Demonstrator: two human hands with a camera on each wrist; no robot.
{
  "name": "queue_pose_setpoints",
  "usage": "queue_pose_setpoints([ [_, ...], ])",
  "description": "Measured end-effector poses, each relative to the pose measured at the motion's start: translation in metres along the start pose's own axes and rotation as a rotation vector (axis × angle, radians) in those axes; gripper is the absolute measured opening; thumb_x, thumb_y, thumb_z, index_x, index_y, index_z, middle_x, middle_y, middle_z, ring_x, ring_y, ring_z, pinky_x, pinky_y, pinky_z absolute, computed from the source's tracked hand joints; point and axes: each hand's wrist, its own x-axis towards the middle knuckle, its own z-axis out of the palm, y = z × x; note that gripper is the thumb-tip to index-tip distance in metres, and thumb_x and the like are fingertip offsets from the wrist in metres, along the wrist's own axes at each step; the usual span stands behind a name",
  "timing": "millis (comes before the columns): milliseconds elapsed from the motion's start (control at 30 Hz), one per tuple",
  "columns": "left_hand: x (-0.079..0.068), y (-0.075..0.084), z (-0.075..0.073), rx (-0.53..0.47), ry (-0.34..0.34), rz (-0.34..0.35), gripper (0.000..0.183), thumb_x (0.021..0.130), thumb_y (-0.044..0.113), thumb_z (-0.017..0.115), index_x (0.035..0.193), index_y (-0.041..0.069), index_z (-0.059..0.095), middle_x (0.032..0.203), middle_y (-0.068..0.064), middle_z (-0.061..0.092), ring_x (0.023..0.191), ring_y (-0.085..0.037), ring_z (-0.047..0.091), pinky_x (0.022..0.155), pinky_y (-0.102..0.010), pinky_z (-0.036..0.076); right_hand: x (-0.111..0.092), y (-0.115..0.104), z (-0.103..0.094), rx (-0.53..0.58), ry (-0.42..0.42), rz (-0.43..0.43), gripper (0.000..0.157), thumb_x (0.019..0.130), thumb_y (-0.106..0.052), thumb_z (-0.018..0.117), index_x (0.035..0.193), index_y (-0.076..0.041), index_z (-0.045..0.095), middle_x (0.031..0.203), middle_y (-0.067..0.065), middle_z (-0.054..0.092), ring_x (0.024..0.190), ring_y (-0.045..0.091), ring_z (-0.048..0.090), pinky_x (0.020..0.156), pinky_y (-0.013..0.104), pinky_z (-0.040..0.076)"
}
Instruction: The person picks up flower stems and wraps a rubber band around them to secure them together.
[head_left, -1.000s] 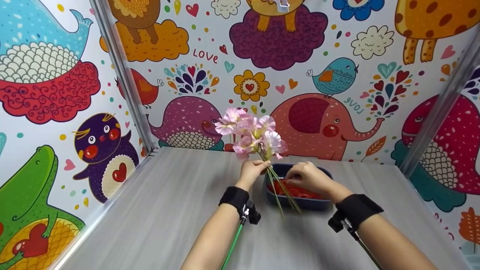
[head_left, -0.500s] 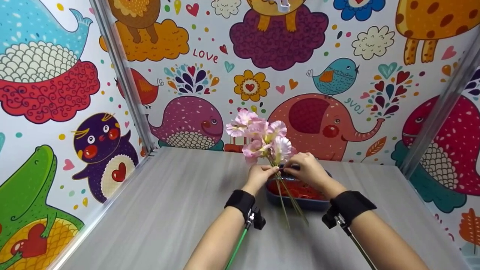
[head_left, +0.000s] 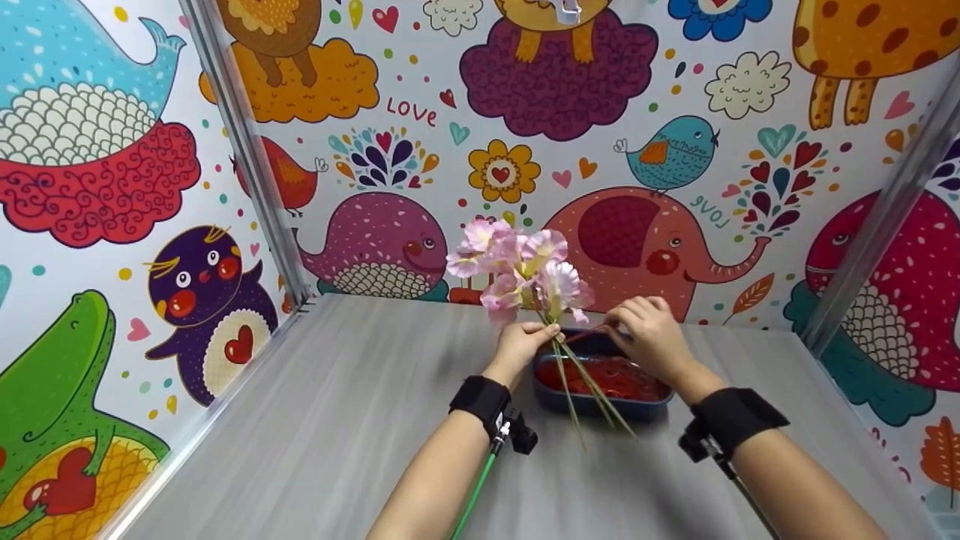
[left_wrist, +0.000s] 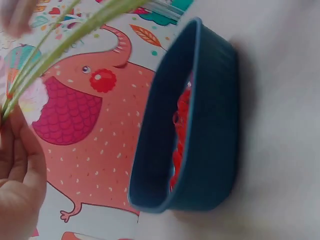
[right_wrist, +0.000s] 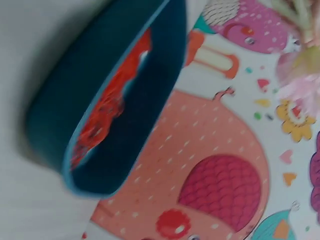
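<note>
My left hand [head_left: 519,349] pinches a bunch of pink artificial flowers [head_left: 517,262] by the green stems [head_left: 592,382], just under the blooms. The stems slant down to the right past the hand. A thin red rubber band [head_left: 587,332] is stretched from the stems at my left fingertips across to my right hand [head_left: 654,339], whose fingertips pinch its other end. Behind and under the hands stands a dark blue container [head_left: 600,407] with a heap of red rubber bands [head_left: 626,379] in it. In the left wrist view, a bit of red shows on the stems [left_wrist: 37,70].
The container [left_wrist: 212,120] stands on a grey wood-grain table [head_left: 360,420]. Walls printed with cartoon animals [head_left: 622,247] rise at the back and both sides, with metal posts [head_left: 247,150] in the corners.
My right hand has come up from the container to the stems, then pulled away to the right, stretching the red rubber band. My left hand and the flowers have shifted slightly right.
</note>
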Motion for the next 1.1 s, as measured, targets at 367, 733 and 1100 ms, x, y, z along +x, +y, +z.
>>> queue_pose_setpoints([
  [367, -0.005, 0.016, 0.010, -0.595, -0.063, -0.141, 0.023, 0.093, 0.004, 0.061, 0.102, -0.016, 0.066, 0.067, 0.004, 0.068, 0.066, -0.006, 0.064, 0.073, -0.024, 0.054, -0.040, 0.002, 0.016, 0.071, 0.015, 0.129, 0.015, 0.074, -0.004, 0.078, 0.084, -0.007, 0.067, 0.080, 0.006, 0.067, 0.078, 0.027, 0.059, 0.075, 0.050, 0.040],
  [733, -0.007, 0.020, 0.028, -0.783, 0.225, -0.097, 0.024, 0.093, 0.005, 0.062, 0.106, -0.014, 0.066, 0.077, -0.001, 0.072, 0.072, -0.007, 0.066, 0.080, -0.029, 0.054, -0.055, -0.056, 0.055, 0.344, 0.095, 0.548, 0.007, 0.081, -0.001, 0.073, 0.084, -0.003, 0.067, 0.076, 0.004, 0.066, 0.071, 0.009, 0.056, 0.069, 0.024, 0.044],
  [1100, -0.004, 0.010, 0.042, -0.562, 0.461, -0.032, 0.023, 0.087, 0.012, 0.071, 0.094, -0.009, 0.073, 0.083, -0.013, 0.075, 0.097, -0.017, 0.065, 0.098, -0.035, 0.044, -0.023, -0.124, 0.056, 0.651, 0.033, 1.079, 0.013, 0.087, -0.007, 0.069, 0.089, 0.006, 0.069, 0.080, 0.014, 0.069, 0.063, -0.001, 0.051, 0.063, 0.018, 0.044],
])
